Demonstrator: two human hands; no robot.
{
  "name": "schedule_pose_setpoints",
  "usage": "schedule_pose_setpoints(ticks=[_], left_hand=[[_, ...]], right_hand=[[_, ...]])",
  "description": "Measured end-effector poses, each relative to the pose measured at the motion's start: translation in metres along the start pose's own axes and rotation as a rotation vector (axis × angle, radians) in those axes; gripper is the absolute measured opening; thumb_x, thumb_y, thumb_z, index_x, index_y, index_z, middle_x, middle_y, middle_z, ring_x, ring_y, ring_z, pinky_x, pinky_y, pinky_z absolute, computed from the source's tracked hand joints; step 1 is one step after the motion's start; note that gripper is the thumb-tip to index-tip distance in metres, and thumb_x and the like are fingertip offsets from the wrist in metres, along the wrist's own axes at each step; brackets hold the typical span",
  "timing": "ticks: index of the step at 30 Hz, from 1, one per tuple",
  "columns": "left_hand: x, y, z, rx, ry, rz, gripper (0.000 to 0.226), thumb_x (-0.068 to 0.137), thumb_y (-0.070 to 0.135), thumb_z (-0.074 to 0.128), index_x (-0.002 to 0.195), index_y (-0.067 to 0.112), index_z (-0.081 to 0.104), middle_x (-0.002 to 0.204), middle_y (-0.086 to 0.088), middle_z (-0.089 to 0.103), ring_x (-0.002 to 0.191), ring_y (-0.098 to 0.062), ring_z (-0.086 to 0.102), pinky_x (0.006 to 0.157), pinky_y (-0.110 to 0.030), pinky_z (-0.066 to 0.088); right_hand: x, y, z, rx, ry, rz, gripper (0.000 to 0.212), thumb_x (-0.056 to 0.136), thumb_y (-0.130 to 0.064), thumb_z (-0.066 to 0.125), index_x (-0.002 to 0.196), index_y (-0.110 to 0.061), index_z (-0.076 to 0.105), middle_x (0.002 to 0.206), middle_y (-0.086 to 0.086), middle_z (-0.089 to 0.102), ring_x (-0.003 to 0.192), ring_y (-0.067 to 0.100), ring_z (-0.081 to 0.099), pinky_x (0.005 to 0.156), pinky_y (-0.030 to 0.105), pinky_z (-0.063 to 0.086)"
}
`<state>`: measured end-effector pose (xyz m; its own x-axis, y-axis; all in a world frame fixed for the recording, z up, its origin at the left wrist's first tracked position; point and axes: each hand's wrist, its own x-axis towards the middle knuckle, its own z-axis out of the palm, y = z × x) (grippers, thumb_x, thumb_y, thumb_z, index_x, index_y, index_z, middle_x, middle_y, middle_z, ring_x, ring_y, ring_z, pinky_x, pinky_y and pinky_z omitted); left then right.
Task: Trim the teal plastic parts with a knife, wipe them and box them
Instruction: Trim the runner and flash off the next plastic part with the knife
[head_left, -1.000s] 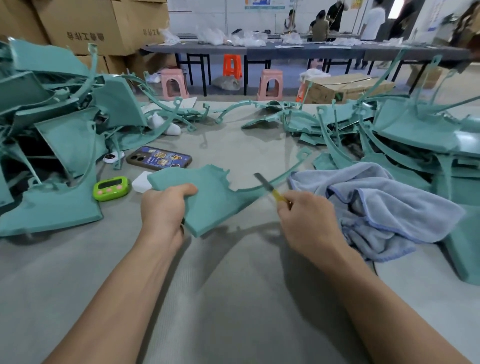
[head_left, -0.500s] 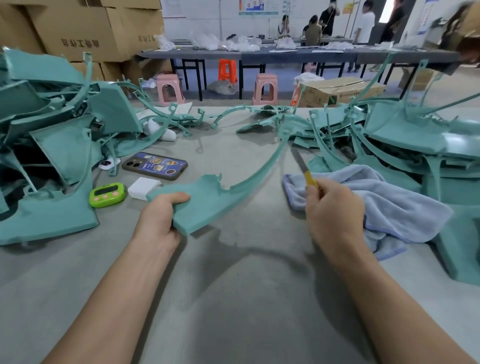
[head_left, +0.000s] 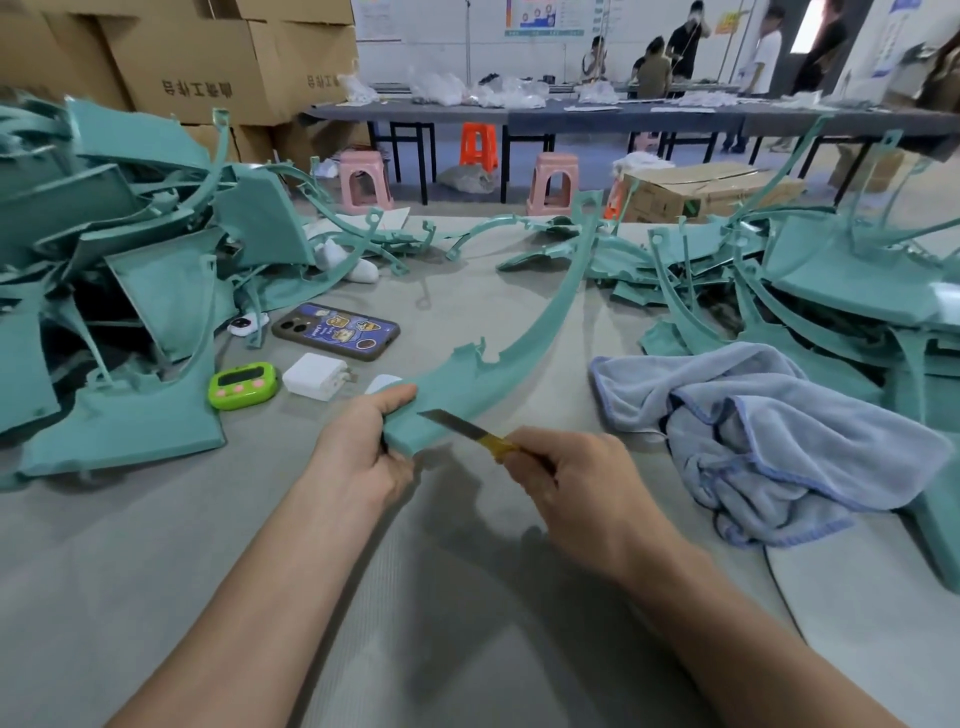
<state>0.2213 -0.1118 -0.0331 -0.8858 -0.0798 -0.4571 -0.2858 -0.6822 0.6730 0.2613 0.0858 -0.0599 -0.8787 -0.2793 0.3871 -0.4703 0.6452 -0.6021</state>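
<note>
1. The wide end of a long curved teal part (head_left: 467, 384) is clasped by the left grip (head_left: 358, 457), just above the bench (head_left: 156, 545) at centre.
2. A yellow-handled knife (head_left: 462, 428) is held tightly in the right grip (head_left: 582, 488), its blade laid against the part's near edge.
3. A blue towel (head_left: 769, 431) is seen crumpled to the right.

We see a phone (head_left: 335, 331) lying back up on the grey table (head_left: 156, 571), with a green timer (head_left: 242, 385) and a white charger (head_left: 316, 376) side by side near it. Farther off stand two pink stools (head_left: 363, 179), an orange stool (head_left: 478, 145) and a long dark table (head_left: 519, 117) with people (head_left: 685, 41) behind it.
</note>
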Motion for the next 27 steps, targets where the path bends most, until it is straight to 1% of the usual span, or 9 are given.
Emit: schedule_pose_setpoints(ticks=[3,6,8,10,12,15,19,23,27], left_hand=[[0.001,0.002,0.0,0.019,0.003,-0.01,0.014,0.098,0.0,0.054,0.087,0.005,0.061,0.063,-0.012,0.073,0.047,-0.023,0.07,0.033,-0.029,0.05],[0.003,0.006,-0.004,0.04,0.012,-0.011,0.015,0.095,0.0,0.058,0.083,0.009,0.062,0.064,-0.007,0.072,0.05,-0.019,0.07,0.041,-0.024,0.055],[0.003,0.007,-0.007,0.074,0.017,-0.028,0.012,0.092,0.001,0.062,0.083,0.008,0.064,0.066,-0.007,0.072,0.051,-0.019,0.07,0.04,-0.02,0.052],[0.003,0.007,-0.008,0.101,0.014,-0.035,0.007,0.091,0.001,0.062,0.087,0.006,0.065,0.067,-0.008,0.073,0.051,-0.019,0.07,0.04,-0.02,0.052],[0.004,0.007,-0.008,0.104,0.023,-0.031,0.005,0.092,0.0,0.061,0.092,0.004,0.065,0.069,-0.01,0.074,0.053,-0.02,0.071,0.044,-0.023,0.056],[0.005,0.009,-0.009,0.103,0.048,-0.035,0.005,0.091,0.0,0.063,0.093,0.003,0.066,0.069,-0.01,0.074,0.053,-0.02,0.072,0.048,-0.027,0.059],[0.001,0.012,-0.012,0.177,0.037,-0.077,0.004,0.091,0.001,0.063,0.09,0.004,0.066,0.066,-0.009,0.073,0.048,-0.02,0.07,0.038,-0.023,0.052],[0.0,0.015,-0.013,0.188,0.023,-0.091,0.006,0.089,0.0,0.063,0.094,0.004,0.067,0.069,-0.01,0.074,0.051,-0.022,0.071,0.039,-0.023,0.052],[0.001,0.019,-0.015,0.214,0.009,-0.1,0.005,0.09,0.0,0.063,0.091,0.003,0.066,0.068,-0.011,0.074,0.051,-0.022,0.071,0.038,-0.023,0.051]], right_hand=[[0.005,0.012,-0.009,-0.152,0.227,0.084,0.019,0.098,-0.029,0.06,0.083,-0.017,0.06,0.057,-0.001,0.053,0.057,0.022,0.047,0.055,0.034,0.033],[0.012,0.034,-0.029,-0.197,0.451,0.245,0.03,0.102,-0.029,0.054,0.077,-0.013,0.056,0.053,-0.003,0.05,0.05,0.013,0.045,0.05,0.034,0.03],[0.014,0.046,-0.042,-0.17,0.56,0.321,0.033,0.103,-0.025,0.051,0.073,-0.012,0.05,0.055,-0.002,0.049,0.052,0.012,0.044,0.049,0.019,0.025],[0.013,0.051,-0.048,-0.124,0.627,0.31,0.033,0.104,-0.024,0.05,0.073,-0.012,0.048,0.058,0.002,0.051,0.061,0.013,0.048,0.052,0.014,0.031],[0.009,0.045,-0.047,-0.067,0.637,0.227,0.028,0.102,-0.031,0.049,0.078,-0.016,0.053,0.062,0.002,0.056,0.066,0.01,0.051,0.055,0.012,0.034],[0.003,0.03,-0.039,0.004,0.452,0.067,0.017,0.096,-0.04,0.052,0.096,-0.028,0.064,0.069,-0.005,0.058,0.058,0.01,0.05,0.053,0.016,0.036],[0.005,0.027,-0.034,-0.159,0.184,-0.097,0.02,0.097,-0.032,0.056,0.084,-0.019,0.065,0.068,-0.002,0.05,0.058,0.01,0.044,0.055,0.021,0.037],[0.013,0.038,-0.046,-0.223,0.329,-0.061,0.022,0.098,-0.031,0.055,0.084,-0.017,0.064,0.066,-0.001,0.057,0.062,0.016,0.05,0.061,0.038,0.045],[0.02,0.052,-0.062,-0.149,0.493,0.062,0.018,0.098,-0.029,0.055,0.088,-0.015,0.062,0.068,0.004,0.064,0.067,0.023,0.057,0.067,0.038,0.046]])
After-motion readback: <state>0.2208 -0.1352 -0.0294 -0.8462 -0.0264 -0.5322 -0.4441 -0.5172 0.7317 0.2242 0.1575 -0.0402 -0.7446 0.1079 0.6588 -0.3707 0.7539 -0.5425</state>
